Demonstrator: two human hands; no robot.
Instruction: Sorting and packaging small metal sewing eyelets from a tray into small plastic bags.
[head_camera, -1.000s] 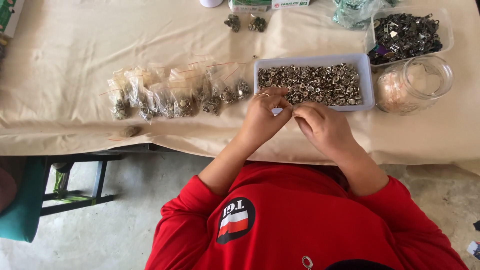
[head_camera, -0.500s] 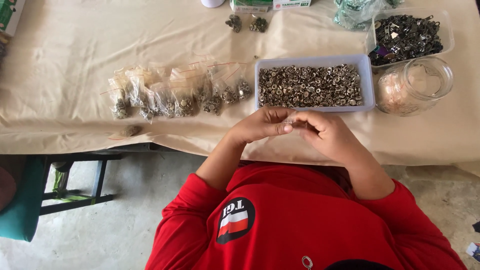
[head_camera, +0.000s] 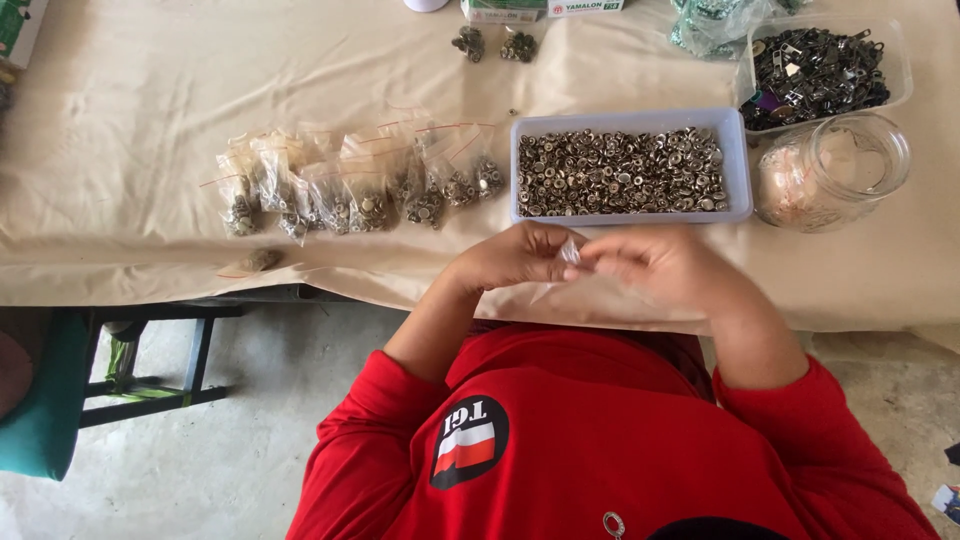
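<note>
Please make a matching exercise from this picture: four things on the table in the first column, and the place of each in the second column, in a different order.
Things:
1. Tray of silver snap buttons
2. Glass jar
3. Row of small filled plastic bags
4. Clear tub of dark metal parts

Places:
A. Far right corner of the table
B. Left of the tray
C. Just beyond both hands
D. Right of the tray, lying on its side

Pairs: 1-C, 2-D, 3-B, 4-A
</note>
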